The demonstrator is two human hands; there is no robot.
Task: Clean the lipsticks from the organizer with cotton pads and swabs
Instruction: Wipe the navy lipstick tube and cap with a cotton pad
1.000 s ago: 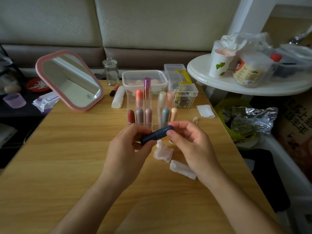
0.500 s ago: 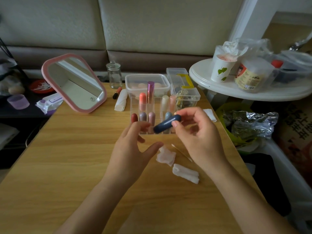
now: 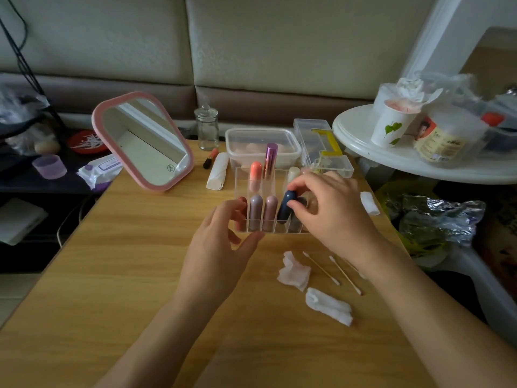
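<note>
— What's changed since a second ago?

— I had the glossy navy bullet-shaped lipstick (image 3: 286,207) in both hands. Now my left hand (image 3: 218,247) has let go, its fingers spread loose by the near left corner of the clear acrylic compartment organizer (image 3: 268,229). My right hand (image 3: 333,211) pinches the tube, tilted, into a front-row slot. I'd judge this one cleaned.

— And the materials?

— Smooth hard tubes and rigid see-through walls. A crumpled pink-stained cotton pad (image 3: 293,271) and thin-stemmed cotton swabs (image 3: 321,268) lie toward the wooden table's (image 3: 112,275) right edge.
</note>
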